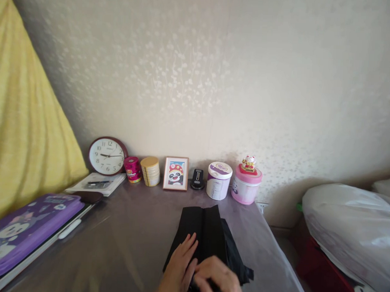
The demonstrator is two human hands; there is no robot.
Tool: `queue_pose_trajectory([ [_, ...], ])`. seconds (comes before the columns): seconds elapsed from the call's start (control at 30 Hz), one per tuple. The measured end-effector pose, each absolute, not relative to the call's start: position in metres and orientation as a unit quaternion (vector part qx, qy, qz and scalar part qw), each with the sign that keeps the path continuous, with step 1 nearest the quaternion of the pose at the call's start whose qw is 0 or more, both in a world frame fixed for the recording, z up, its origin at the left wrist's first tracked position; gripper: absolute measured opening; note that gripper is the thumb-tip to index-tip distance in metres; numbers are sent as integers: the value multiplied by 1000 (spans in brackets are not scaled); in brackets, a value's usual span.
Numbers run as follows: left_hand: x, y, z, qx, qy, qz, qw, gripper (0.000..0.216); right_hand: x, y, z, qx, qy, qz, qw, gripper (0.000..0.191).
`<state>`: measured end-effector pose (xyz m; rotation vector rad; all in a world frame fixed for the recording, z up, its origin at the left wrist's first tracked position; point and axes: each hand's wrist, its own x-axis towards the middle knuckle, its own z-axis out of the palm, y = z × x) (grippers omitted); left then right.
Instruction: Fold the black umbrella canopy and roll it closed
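Note:
A black folded sheet (202, 226), cloth or plastic I cannot tell, lies on the table near its front edge, with a crease down its middle. A looser, shinier black part (237, 255) sticks out at its right side. My left hand (180, 266) rests flat on the left half of the sheet, fingers stretched out and pointing away from me. Close beside its thumb, my right hand (220, 278) is curled, its fingers bent and pinching at the near part of the black sheet. The right fingertips are partly hidden and slightly blurred.
Along the wall stand a clock (108, 156), a magenta tin (133, 169), a yellow canister (150, 171), a framed panda picture (176, 174), a black device (198, 179), and two tubs (218, 185). A purple case (33, 229) lies left. White plastic-wrapped bundles (353, 230) sit right.

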<state>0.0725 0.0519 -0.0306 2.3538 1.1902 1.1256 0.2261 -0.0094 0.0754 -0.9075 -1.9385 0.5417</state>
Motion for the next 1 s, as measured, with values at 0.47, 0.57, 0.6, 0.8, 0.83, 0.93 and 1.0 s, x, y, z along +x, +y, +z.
queue_pose_trajectory([
  [0.47, 81, 26, -57, 771, 469, 423, 76, 50, 278, 11, 62, -587, -456, 292, 602, 33],
  [0.57, 80, 27, -55, 772, 460, 432, 75, 50, 281, 16, 53, -615, -407, 306, 602, 35],
  [0.6, 80, 27, -54, 777, 456, 428, 72, 51, 282, 17, 48, -611, -397, 326, 602, 35],
  [0.8, 77, 26, -47, 785, 447, 425, 59, 52, 281, 5, 19, -514, -526, 428, 525, 58],
  [0.83, 77, 25, -45, 786, 447, 422, 64, 53, 279, 1, 14, -513, -561, 417, 497, 67],
  [0.93, 76, 23, -39, 794, 448, 403, 87, 57, 272, -7, -1, -527, -644, 362, 421, 80],
  [1.0, 76, 22, -38, 794, 451, 395, 102, 57, 263, -9, -11, -532, -674, 328, 395, 86],
])
